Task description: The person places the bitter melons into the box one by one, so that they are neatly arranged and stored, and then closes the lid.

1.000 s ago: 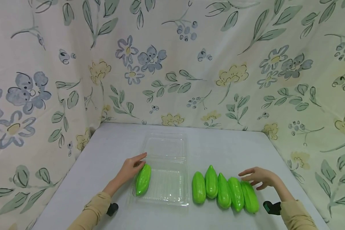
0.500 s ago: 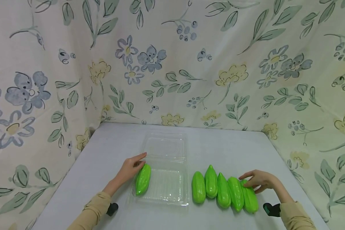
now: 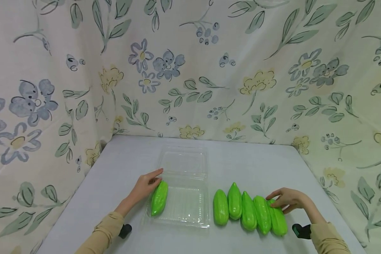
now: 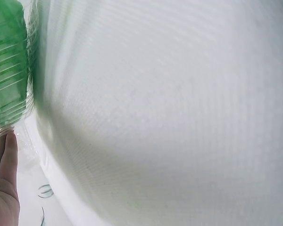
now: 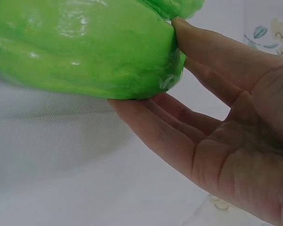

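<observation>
My right hand (image 3: 288, 200) pinches the far end of the rightmost glossy green cucumber-shaped vegetable (image 3: 278, 221). In the right wrist view, thumb and fingertips meet that vegetable (image 5: 85, 52) on opposite sides. Several more such vegetables (image 3: 248, 213) lie in a row to its left. My left hand (image 3: 145, 186) rests at the left edge of a clear plastic clamshell container (image 3: 188, 204), its fingers fairly straight. Inside, along the left wall, lies one green vegetable (image 3: 159, 198). The left wrist view shows straight fingers (image 4: 8, 160) touching the ribbed clear wall, with green behind it.
The container's lid (image 3: 183, 162) lies folded back behind its base. Everything stands on a white table (image 3: 247, 158). Floral cloth (image 3: 190, 70) hangs behind and at both sides. Black wrist devices (image 3: 301, 231) sit by both sleeves.
My right hand has come down and toward me onto the rightmost vegetable, its fingers now at the far end. The left hand, container and other vegetables have stayed in place.
</observation>
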{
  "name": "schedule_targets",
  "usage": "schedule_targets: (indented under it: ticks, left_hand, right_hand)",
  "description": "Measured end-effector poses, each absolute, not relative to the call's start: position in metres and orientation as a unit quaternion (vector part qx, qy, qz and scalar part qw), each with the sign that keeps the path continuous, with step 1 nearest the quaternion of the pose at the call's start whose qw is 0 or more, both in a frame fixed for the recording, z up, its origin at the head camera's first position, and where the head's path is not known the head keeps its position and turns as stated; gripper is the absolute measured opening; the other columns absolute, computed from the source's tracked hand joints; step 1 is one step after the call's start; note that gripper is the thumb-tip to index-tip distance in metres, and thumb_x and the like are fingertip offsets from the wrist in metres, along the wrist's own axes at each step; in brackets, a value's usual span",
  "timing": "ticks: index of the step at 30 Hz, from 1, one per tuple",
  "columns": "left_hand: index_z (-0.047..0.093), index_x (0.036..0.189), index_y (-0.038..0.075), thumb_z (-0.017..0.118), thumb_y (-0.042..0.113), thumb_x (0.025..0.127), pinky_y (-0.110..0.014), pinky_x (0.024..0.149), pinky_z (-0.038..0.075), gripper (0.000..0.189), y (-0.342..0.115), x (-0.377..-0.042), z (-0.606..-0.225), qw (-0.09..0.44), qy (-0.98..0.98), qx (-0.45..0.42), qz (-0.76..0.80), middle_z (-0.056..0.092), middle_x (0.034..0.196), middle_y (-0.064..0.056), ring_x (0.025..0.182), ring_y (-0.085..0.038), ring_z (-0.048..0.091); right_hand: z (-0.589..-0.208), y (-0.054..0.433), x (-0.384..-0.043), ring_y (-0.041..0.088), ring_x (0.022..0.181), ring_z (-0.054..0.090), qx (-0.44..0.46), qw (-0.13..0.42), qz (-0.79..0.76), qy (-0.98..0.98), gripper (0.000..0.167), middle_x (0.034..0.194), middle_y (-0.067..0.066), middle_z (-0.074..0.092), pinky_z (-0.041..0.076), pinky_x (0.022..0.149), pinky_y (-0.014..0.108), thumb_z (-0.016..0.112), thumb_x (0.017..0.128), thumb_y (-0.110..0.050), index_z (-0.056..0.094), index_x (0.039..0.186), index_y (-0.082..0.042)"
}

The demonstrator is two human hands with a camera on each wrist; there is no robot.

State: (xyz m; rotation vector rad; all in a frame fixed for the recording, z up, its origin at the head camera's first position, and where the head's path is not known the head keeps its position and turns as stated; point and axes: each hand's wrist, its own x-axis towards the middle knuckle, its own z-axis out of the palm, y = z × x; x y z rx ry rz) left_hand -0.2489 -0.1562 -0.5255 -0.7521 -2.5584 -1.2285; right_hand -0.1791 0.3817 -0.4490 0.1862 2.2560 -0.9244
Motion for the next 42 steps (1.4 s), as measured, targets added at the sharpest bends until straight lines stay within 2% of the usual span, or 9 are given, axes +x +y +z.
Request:
schedule_targets:
  ticks: [18, 25, 42]
  left_hand:
    - [0.056, 0.130, -0.001, 0.062, 0.012, 0.092, -0.037, 0.085, 0.057, 0.040, -0.1562, -0.2477, -0.5236, 0.105, -0.866, -0.255, -0.418, 0.059, 0.131, -0.015, 0.106, -0.028, 0.065]
    - [0.056, 0.130, 0.000, 0.062, 0.009, 0.092, -0.037, 0.085, 0.057, 0.040, -0.1564, -0.2468, -0.5218, 0.102, -0.867, -0.252, -0.418, 0.059, 0.130, -0.014, 0.101, -0.024, 0.067]
    - [0.056, 0.130, 0.000, 0.061, 0.010, 0.092, -0.037, 0.085, 0.057, 0.040, -0.1552, -0.2450, -0.5186, 0.093, -0.868, -0.250, -0.420, 0.058, 0.131, -0.015, 0.100, -0.025, 0.068]
  right_hand:
    - [-0.4498, 0.3841, -0.1764, 0.016, 0.084, 0.065, 0.064, 0.337, -0.367, 0.865, 0.046, 0.105, 0.010, 0.064, 0.058, 0.070, 0.034, 0.067, 0.088, -0.016, 0.055, 0.127, 0.004]
    - [-0.4487, 0.3847, -0.1741, 0.017, 0.085, 0.066, 0.049, 0.334, -0.377, 0.863, 0.047, 0.105, 0.011, 0.064, 0.058, 0.071, 0.035, 0.067, 0.088, -0.016, 0.054, 0.128, 0.006]
    - [-0.4491, 0.3909, -0.1725, 0.016, 0.089, 0.063, 0.027, 0.337, -0.400, 0.852, 0.049, 0.110, 0.014, 0.061, 0.058, 0.075, 0.038, 0.064, 0.090, -0.016, 0.051, 0.129, 0.009]
